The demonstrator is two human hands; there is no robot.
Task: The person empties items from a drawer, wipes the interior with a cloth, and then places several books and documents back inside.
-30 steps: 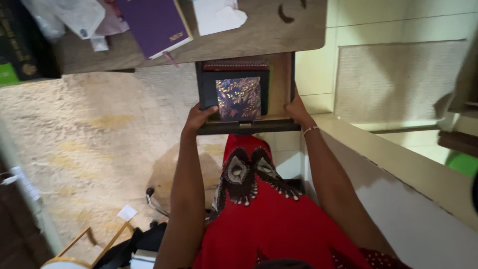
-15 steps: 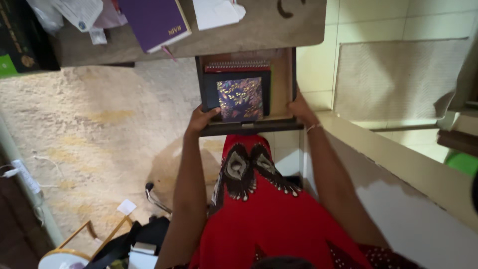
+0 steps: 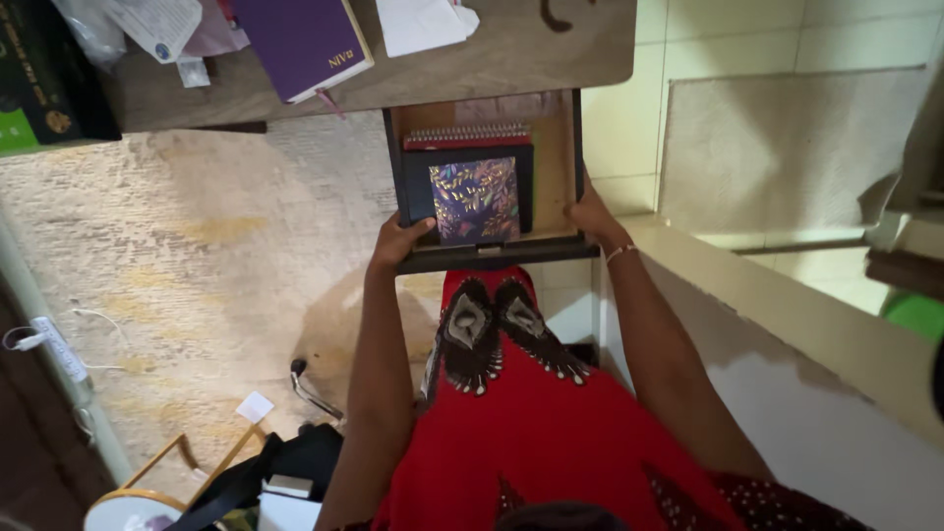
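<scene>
- Below me I see a beige rug (image 3: 197, 256) on the left and pale floor tiles (image 3: 787, 138) on the right; a grey wooden counter (image 3: 511, 54) runs across the top of the view.
- A dark drawer (image 3: 560, 167) is pulled out from under the counter's near edge, with its front rail toward me.
- Inside it lie a red spiral notebook (image 3: 468, 137) at the back and a dark book with an iridescent square cover (image 3: 476, 200) in front, with bare wood open along the drawer's right side.
- My left hand (image 3: 396, 242) grips the drawer's front left corner, fingers curled over the rim and touching the dark book's edge.
- My right hand (image 3: 593, 212) clasps the front right corner, fingers wrapped on the side wall.
- On the counter a purple book (image 3: 300, 39) overhangs the edge, well apart from the drawer.
- A white ledge (image 3: 787, 324) hems in my right arm; the left side over the rug is open.
</scene>
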